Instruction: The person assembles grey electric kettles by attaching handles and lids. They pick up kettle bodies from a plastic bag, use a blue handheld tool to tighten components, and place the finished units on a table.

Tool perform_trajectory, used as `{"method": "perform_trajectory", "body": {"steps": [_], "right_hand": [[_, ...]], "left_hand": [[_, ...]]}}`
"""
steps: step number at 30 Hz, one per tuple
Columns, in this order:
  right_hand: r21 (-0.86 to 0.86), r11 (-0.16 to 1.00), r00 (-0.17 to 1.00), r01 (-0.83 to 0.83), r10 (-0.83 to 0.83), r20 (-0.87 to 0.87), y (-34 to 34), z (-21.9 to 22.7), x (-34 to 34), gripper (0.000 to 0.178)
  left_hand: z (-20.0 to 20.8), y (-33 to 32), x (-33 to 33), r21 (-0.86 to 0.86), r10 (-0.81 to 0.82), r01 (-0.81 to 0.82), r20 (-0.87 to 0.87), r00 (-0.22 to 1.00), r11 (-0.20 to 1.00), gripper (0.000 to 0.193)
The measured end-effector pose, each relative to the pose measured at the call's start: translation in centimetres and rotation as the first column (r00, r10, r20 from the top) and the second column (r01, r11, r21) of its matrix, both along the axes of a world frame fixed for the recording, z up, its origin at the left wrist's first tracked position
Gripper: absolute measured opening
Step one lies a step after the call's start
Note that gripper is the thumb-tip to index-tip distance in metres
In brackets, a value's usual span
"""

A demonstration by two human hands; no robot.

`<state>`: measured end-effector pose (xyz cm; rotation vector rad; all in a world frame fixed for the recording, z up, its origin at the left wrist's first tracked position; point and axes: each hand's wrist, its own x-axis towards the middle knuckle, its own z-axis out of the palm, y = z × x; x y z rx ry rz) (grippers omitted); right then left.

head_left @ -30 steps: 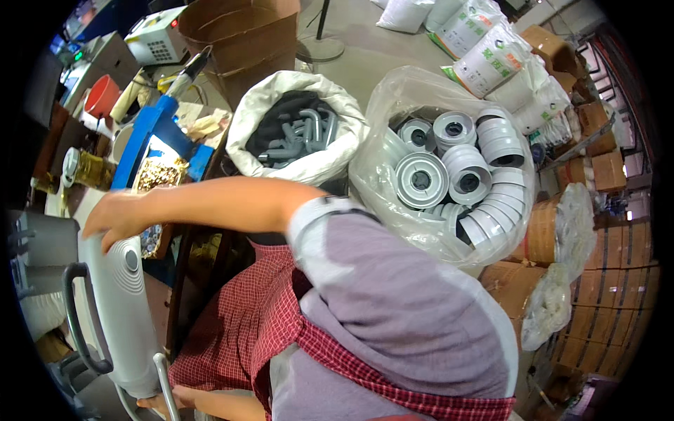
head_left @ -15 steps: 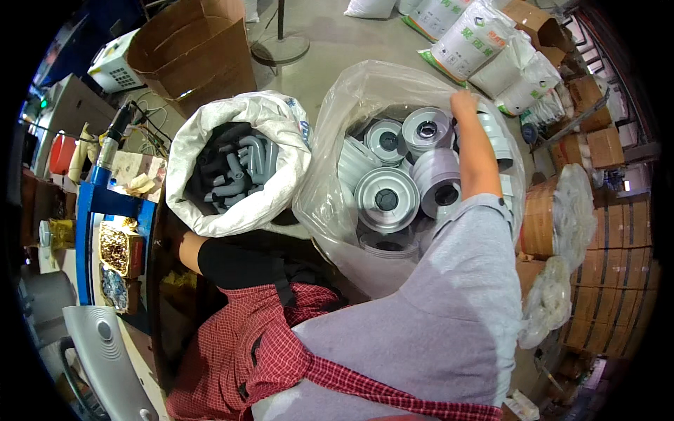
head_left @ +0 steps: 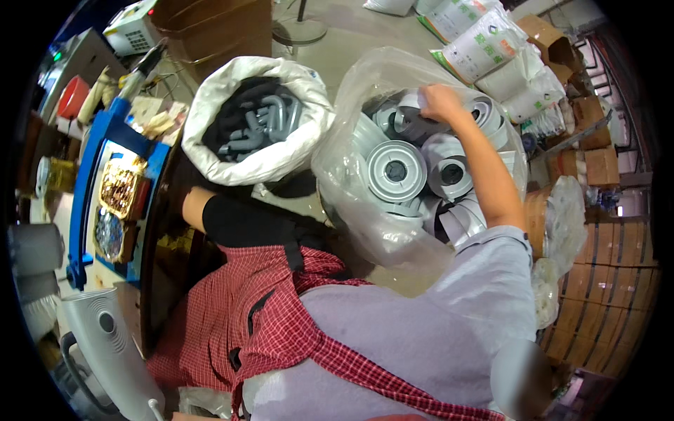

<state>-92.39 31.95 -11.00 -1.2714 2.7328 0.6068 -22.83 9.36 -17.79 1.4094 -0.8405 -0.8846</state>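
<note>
My right hand (head_left: 442, 102) is inside a large clear plastic bag (head_left: 351, 210), its fingers closed on the rim of a grey round plastic part (head_left: 410, 116). Around it lie several more grey flanged parts with dark round centres, one of them a ringed disc (head_left: 395, 170). My left forearm, in a black sleeve (head_left: 242, 221), reaches toward the dark edge of a bench. Shadow hides the left hand's fingers there. Between the bench and the clear bag stands a white woven sack (head_left: 200, 133), holding several bent grey tubes (head_left: 256, 125).
At the left a blue frame (head_left: 91, 189) surrounds two metallic blocks on the bench. A silver-grey appliance with a handle (head_left: 109, 344) is nearer. Behind the sack stands a cardboard box (head_left: 217, 35). Filled white sacks (head_left: 477, 49) lie far right, with stacked cartons (head_left: 604, 281) nearer.
My right hand has moved left from the clear bag's far right rim to the parts and now grips one. The view has shifted; my left arm stays by the bench.
</note>
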Motion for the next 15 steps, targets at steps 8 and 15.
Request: {"method": "perform_trajectory", "body": {"steps": [8, 15], "right_hand": [[-0.550, 0.612, -0.045, 0.568, 0.691, 0.722, -19.5, 8.7, 19.0, 0.052], [-0.511, 0.808, -0.516, 0.293, 0.584, 0.627, -30.9, 8.0, 42.5, 0.070]], "left_hand": [[2.1, 2.8, 10.0, -0.029, 0.199, -0.215, -0.277, 0.940, 0.976, 0.048], [3.7, 6.6, 13.2, -0.079, 0.305, -0.409, -0.543, 0.782, 0.909, 0.048]]}}
